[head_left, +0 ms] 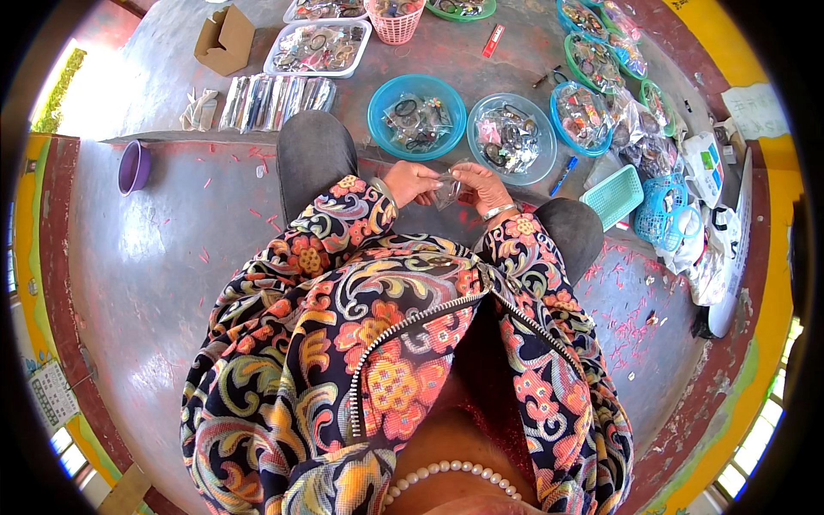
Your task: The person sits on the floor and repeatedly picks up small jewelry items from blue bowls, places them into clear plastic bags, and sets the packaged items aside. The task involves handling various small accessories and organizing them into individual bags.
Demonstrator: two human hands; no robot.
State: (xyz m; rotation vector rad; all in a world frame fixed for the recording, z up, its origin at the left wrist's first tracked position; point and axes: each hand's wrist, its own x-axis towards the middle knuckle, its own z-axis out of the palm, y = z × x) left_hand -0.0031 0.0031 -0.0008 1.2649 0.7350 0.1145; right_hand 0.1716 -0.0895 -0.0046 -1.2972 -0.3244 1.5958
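Observation:
Between my knees, my left hand (pixel 412 183) and my right hand (pixel 481 185) meet over a small clear plastic bag (pixel 446 194). Fingertips of both hands pinch it near its upper end, and the rest hangs between them. What lies inside the bag is too small to make out. Just beyond my hands stands a blue plastic basin (pixel 375 118) with bagged dark rings and small trinkets in it. To its right is a pale see-through bowl (pixel 551 148) holding similar pieces, some pink and white.
Packed flat sleeves (pixel 279 103), white gloves (pixel 199 110) and an open cardboard box (pixel 225 40) lie at left. A white tray (pixel 364 60) and pink basket (pixel 396 27) stand farther back. A blue marker (pixel 564 175), green basket (pixel 614 198) and purple bowl (pixel 131 169) flank me.

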